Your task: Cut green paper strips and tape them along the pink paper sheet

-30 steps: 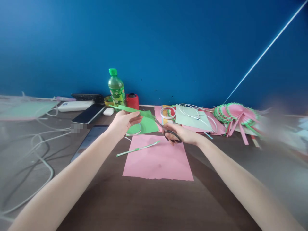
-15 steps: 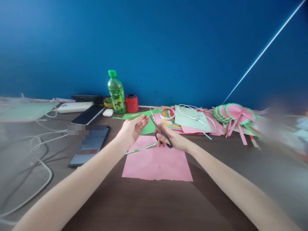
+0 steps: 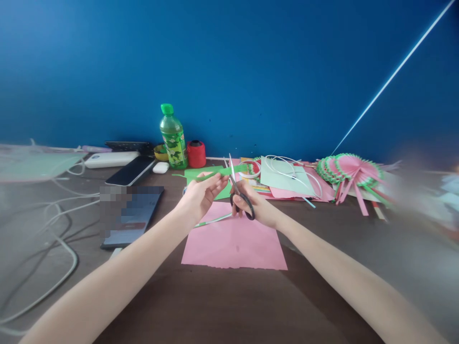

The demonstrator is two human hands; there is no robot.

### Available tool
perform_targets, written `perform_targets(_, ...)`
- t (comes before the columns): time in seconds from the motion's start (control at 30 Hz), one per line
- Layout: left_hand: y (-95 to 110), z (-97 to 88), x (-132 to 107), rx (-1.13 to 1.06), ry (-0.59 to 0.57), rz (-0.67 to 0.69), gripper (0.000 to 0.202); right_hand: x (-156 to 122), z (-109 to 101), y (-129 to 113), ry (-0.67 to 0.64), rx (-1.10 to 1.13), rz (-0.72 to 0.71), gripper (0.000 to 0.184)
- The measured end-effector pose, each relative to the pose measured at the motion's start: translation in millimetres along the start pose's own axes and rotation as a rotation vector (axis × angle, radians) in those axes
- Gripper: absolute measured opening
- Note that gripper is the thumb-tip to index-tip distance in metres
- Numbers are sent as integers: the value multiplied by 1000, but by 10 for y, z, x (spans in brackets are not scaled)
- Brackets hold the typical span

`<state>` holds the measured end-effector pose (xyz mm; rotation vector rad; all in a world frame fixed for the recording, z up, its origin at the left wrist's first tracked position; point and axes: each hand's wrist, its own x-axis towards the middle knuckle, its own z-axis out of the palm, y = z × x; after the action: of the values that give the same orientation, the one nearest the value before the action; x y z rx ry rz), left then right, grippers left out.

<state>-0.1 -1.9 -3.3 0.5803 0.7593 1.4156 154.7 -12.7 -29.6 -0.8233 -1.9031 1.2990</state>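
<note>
Cutting above the table (image 3: pixel 215 306): left hand (image 3: pixel 202 195) pinched on the green paper strip (image 3: pixel 239 168), right hand (image 3: pixel 258 208) clamped on the scissors (image 3: pixel 235 189), blades parted at it; a next snip probably needs the strip held taut.

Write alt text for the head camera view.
The left hand holds a green paper strip while the right hand holds scissors to it, above a pink sheet on a dark table. A green bottle stands by the blue wall.

Desk (image 3: pixel 229 306) clutter against a blue wall (image 3: pixel 251 71).
A green bottle (image 3: pixel 173 138) and red spool (image 3: pixel 196 154) are set side by side; paper fans (image 3: pixel 349 172) are piled rightward.
</note>
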Motion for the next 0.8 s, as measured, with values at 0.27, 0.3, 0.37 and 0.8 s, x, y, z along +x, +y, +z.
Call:
perform_targets(0.27, -41, -23, -6, -20, -35, -22, 23, 13, 7, -3, 6, -17, -12, 43)
perform_targets(0.3, -43, -27, -4, -22, -37, -22, 23, 14, 7, -1, 5, -19, -12, 43)
perform_targets(0.37, -43, -29, -3, -22, -41, -24, 22, 14, 7, 1, 5, -26, -11, 44)
perform_targets(0.8, -31, -6, -30, -7, -28, -22, 21, 5, 9, -23, 5, -48, 0, 46)
